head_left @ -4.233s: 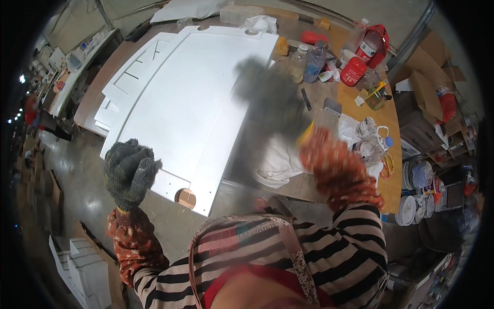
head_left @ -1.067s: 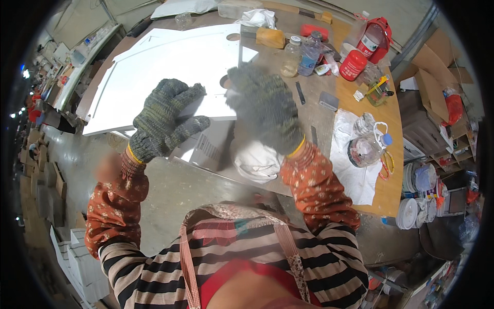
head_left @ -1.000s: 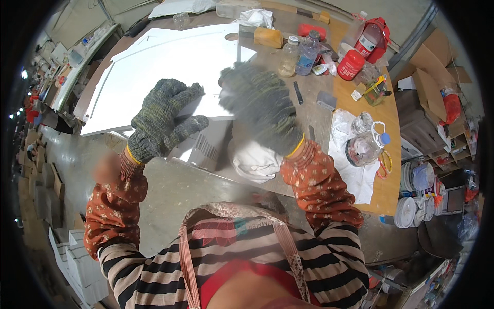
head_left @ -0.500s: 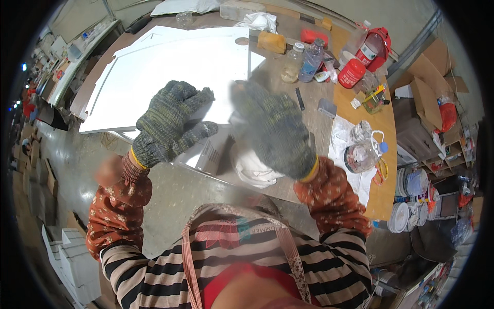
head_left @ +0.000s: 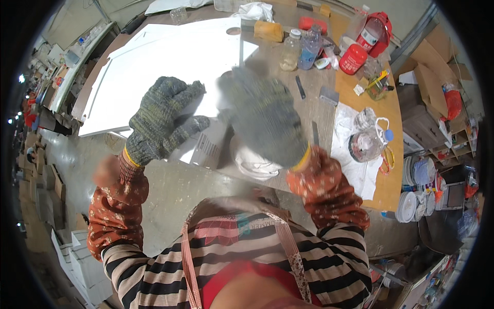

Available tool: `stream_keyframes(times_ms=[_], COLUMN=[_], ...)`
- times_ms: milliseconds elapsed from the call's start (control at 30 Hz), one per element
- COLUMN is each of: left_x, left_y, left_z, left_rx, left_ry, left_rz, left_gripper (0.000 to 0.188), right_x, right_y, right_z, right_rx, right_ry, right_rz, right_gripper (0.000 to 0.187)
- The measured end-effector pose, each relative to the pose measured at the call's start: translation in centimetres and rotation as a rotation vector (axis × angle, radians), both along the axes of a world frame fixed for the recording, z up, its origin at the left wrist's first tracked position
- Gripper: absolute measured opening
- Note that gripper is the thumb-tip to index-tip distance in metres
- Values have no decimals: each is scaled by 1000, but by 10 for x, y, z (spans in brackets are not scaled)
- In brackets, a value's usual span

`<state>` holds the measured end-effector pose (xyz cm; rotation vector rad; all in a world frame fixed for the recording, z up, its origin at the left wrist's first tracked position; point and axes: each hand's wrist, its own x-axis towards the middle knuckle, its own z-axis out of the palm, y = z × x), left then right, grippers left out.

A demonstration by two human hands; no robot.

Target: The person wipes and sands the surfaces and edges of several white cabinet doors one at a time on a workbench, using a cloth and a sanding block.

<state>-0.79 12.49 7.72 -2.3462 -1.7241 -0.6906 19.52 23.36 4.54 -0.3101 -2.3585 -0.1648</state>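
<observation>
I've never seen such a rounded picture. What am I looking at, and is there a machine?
No machine: a person wears a wide fisheye camera on the head, looking down, which bends straight edges. The left hand, in a dark grey-green knitted glove, is spread over a large flat white panel. The right hand, gloved alike, is blurred near the panel's right side; whether it holds anything, I can't tell. The brown table also bears a red plastic jar and a clear blue-capped plastic jug.

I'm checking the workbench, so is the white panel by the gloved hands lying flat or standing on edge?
Lying flat: the white panel shows its broad face upward, with the left hand at its near edge.
</observation>
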Motion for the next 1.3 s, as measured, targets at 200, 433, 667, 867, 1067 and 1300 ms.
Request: stream_keyframes(times_ms=[200, 433, 667, 867, 1067, 1300], left_x=[2, -2, -9, -8, -10, -8], left_y=[-1, 2, -6, -2, -5, -5], left_z=[1, -1, -2, 1, -1, 0], left_rx=[18, 17, 56, 14, -3, 3], left_ry=[15, -20, -37, -44, -28, -50], left_rz=[43, -40, -158, -220, -191, -209], left_gripper=[57, 58, 68, 67, 67, 70], right_x=[1, 0, -10, -26, 2, -13], right_y=[2, -7, 43, 80, 33, 85], right_z=[-15, -14, -12, 7, 3, -8], right_rx=[-132, -220, -98, -160, 42, 30], right_ry=[205, 190, 154, -23, -108, 104], right_rz=[88, 22, -16, -187, -14, -46], right_gripper=[36, 39, 25, 23, 23, 17])
